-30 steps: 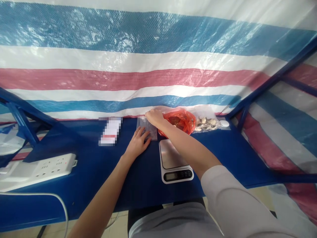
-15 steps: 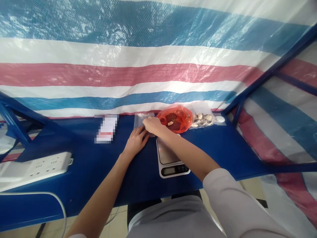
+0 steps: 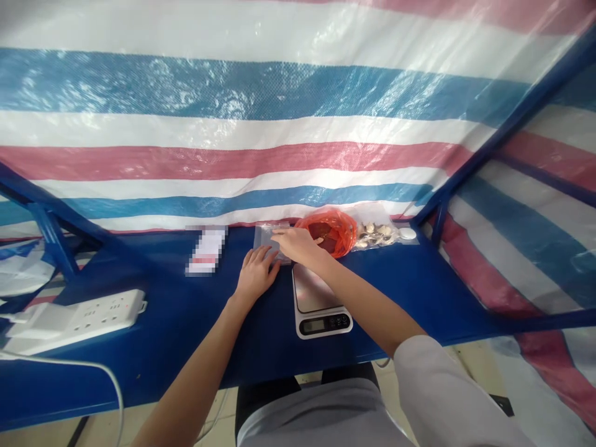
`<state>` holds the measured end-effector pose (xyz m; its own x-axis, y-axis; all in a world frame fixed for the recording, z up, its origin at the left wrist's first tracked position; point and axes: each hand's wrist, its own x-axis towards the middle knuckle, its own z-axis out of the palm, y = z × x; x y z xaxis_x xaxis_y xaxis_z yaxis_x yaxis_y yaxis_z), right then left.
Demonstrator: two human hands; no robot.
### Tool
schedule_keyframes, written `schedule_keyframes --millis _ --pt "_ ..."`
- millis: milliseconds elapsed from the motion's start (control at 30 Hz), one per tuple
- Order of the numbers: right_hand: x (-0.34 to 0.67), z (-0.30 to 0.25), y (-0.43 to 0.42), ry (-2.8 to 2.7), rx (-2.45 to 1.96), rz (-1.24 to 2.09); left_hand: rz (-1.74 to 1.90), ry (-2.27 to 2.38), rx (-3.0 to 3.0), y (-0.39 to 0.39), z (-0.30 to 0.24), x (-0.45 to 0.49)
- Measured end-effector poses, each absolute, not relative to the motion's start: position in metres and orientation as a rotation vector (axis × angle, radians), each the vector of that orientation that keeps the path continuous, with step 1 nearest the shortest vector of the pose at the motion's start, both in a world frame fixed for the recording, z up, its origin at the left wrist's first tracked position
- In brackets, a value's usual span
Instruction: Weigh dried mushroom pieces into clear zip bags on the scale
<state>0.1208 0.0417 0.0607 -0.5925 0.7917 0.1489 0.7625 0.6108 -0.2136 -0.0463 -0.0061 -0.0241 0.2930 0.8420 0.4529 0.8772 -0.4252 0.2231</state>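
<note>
A small clear plastic bag [image 3: 269, 236] lies flat on the blue table [image 3: 186, 323], near the striped tarpaulin. My left hand [image 3: 255, 273] rests palm down on the bag's near edge, fingers stretched out. My right hand [image 3: 297, 243] lies over the bag's right side with the fingers drawn together on the plastic. Just right of that hand sits an orange plastic bag [image 3: 336, 230] with dark pieces inside. A small digital scale [image 3: 317, 299] stands under my right forearm.
A clear bag of pale lumps [image 3: 378, 233] and a small white lid [image 3: 408, 233] lie at the back right. A white card [image 3: 207, 248] lies left of the hands, and a white power strip [image 3: 79, 314] sits at the table's left end. Blue frame bars rise at both sides.
My right hand has come back from the bag's far edge to its right side. My left hand has stayed on the bag. The camera has shifted slightly.
</note>
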Motion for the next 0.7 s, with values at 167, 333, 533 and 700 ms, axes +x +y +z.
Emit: schedule_keyframes --millis 167,333,533,700 --pt "0.165 0.068 0.009 -2.414 -1.179 0.064 -0.82 -1.595 -2.423 -0.016 -0.021 -0.035" --pt "0.233 0.065 -0.009 -2.211 -1.364 0.061 -0.832 -1.605 -2.38 -0.021 -0.019 -0.017" --pt "0.315 0.048 -0.011 -2.003 -1.581 -0.003 -0.872 -1.666 -2.318 -0.025 -0.021 -0.006" --pt "0.355 0.033 0.003 -2.016 -1.602 -0.108 -0.758 -1.78 -2.293 -0.016 -0.026 -0.008"
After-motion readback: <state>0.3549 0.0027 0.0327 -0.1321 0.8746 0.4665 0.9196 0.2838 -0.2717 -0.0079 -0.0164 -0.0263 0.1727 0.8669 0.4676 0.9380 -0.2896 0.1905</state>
